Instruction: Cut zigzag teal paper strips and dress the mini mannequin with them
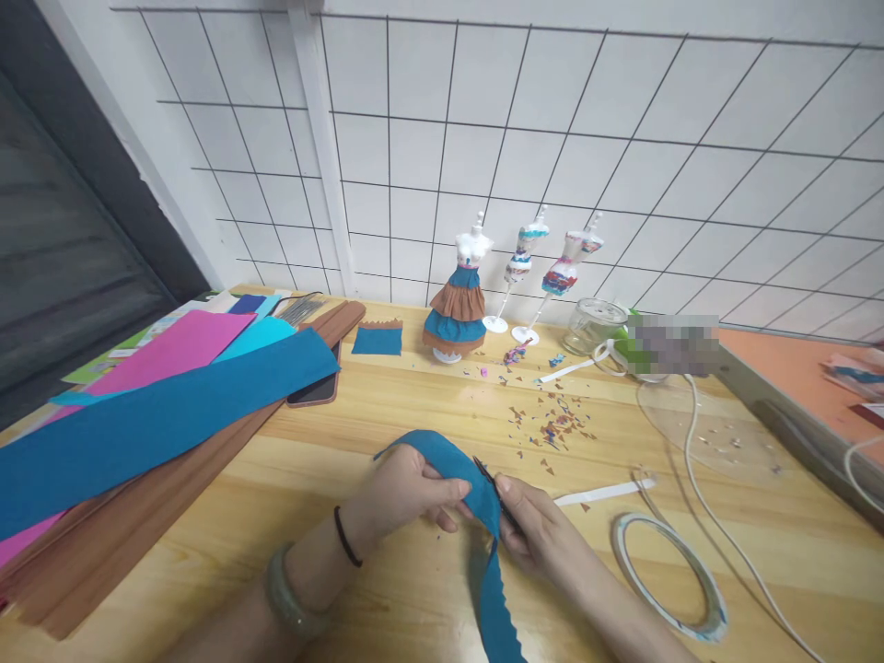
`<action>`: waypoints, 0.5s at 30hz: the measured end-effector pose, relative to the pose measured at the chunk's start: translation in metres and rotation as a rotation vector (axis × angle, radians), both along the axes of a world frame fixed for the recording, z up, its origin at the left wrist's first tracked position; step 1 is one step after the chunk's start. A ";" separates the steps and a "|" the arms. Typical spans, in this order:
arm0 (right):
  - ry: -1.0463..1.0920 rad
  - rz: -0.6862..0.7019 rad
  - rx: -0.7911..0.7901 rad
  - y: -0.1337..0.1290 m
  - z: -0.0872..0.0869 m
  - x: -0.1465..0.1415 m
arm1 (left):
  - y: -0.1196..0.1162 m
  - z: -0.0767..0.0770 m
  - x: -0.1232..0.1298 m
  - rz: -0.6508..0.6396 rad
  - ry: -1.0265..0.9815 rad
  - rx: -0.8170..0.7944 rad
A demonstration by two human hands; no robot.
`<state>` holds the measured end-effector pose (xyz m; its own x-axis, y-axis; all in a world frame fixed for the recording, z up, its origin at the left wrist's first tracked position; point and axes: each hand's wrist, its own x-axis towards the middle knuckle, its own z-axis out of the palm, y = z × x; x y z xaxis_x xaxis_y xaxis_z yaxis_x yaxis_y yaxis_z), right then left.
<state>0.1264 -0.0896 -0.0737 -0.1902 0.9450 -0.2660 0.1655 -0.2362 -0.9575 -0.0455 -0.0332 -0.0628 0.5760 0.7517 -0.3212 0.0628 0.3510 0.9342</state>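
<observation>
A strip of blue crepe paper (442, 451) curves over my left hand (407, 483), pinched between thumb and fingers. My right hand (529, 520) is closed around a pair of dark scissors (489, 479), whose blades lie against the right edge of the strip. Below the blades, a narrow length with a zigzag edge (498, 608) hangs toward me. The scissors' handles are mostly hidden by my right fingers. Beyond my hands stands a small dress form (472, 249) in a tiered blue and brown skirt (456, 313).
Blue, pink and brown paper sheets (172, 405) are piled at left over a phone (318, 387). Two more mini dress forms (529, 249), a glass jar (594, 322) and a white cord (691, 451) are behind. Paper scraps (552, 424) and a tape roll (625, 571) lie right.
</observation>
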 end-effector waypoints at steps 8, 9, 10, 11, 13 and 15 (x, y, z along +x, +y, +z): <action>-0.039 -0.087 0.016 0.004 0.004 -0.002 | 0.001 -0.003 -0.002 -0.002 -0.016 0.013; -0.031 -0.095 0.014 0.004 0.005 -0.002 | 0.002 -0.003 -0.002 -0.008 -0.017 0.015; -0.019 -0.089 0.012 0.005 0.005 -0.001 | 0.002 -0.004 -0.002 -0.013 -0.021 0.013; -0.010 -0.070 0.017 0.005 0.005 -0.001 | 0.003 -0.004 -0.002 -0.014 -0.028 0.007; -0.022 -0.021 0.041 0.005 0.006 -0.001 | 0.004 -0.004 -0.002 0.000 -0.051 -0.014; -0.067 0.006 0.077 0.004 0.006 -0.002 | 0.005 -0.003 -0.002 0.021 -0.076 -0.035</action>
<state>0.1249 -0.0855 -0.0676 -0.1802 0.9620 -0.2052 0.2309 -0.1614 -0.9595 -0.0472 -0.0283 -0.0654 0.5837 0.7530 -0.3038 -0.0152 0.3842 0.9231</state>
